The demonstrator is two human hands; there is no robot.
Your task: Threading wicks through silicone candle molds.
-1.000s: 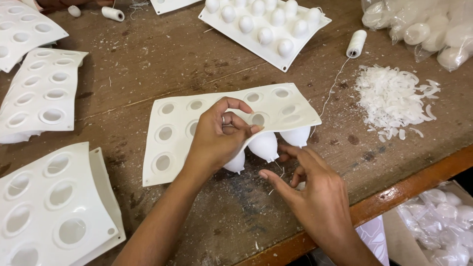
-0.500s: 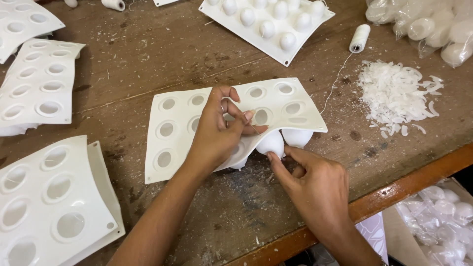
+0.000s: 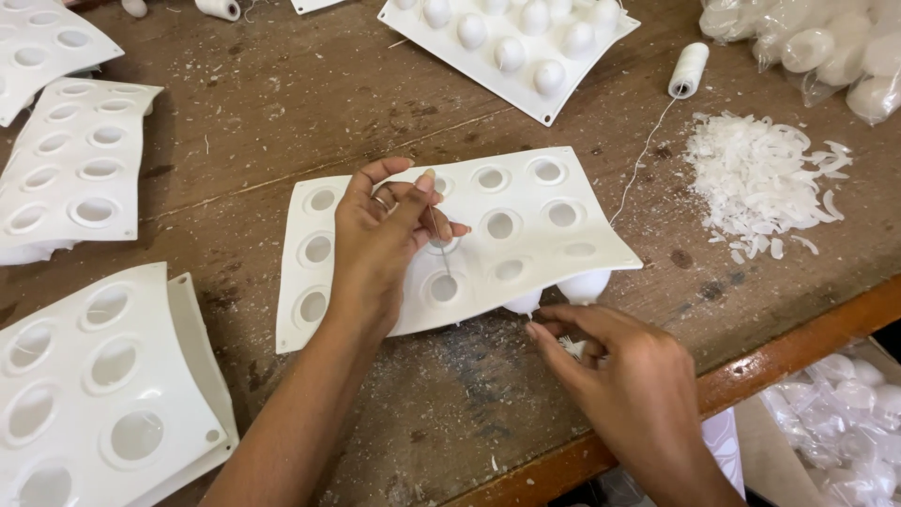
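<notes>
Since the earlier frame, the white mould (image 3: pixel 554 246) had been lowered almost flat on the wooden table (image 3: pixel 282 122). A thin thread was pinched above a middle cavity by the left hand (image 3: pixel 380 242), while the right hand (image 3: pixel 619 376) was closed on something at the near edge, under the mould.

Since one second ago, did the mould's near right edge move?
Yes. The white mould near edge, lifted earlier by the left hand, has dropped toward the wooden table.
</notes>
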